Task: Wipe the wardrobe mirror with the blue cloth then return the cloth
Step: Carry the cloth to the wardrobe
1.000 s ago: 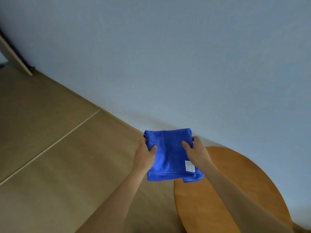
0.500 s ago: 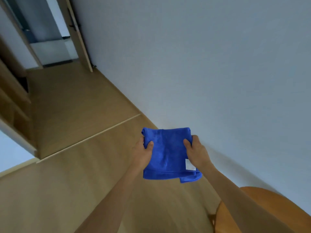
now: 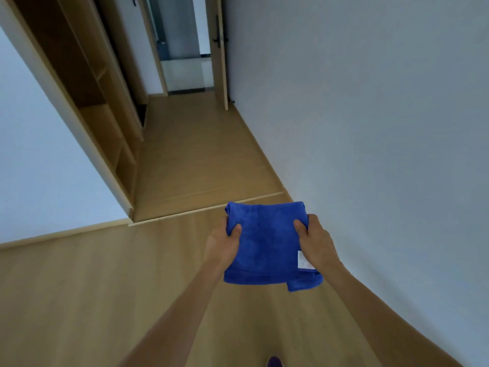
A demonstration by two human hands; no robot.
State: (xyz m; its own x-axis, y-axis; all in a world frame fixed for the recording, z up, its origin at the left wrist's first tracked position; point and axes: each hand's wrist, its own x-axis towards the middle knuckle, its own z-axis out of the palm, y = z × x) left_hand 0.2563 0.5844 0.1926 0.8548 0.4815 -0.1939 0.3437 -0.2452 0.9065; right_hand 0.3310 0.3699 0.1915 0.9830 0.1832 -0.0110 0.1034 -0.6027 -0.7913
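The folded cloth [image 3: 266,245] is being held level in mid-air, its side edges being pinched by the left hand [image 3: 223,243] at 9 o'clock and the right hand [image 3: 316,245] at 3 o'clock, with the wardrobe [image 3: 105,123] lying toward 10 o'clock, nearer the left hand.
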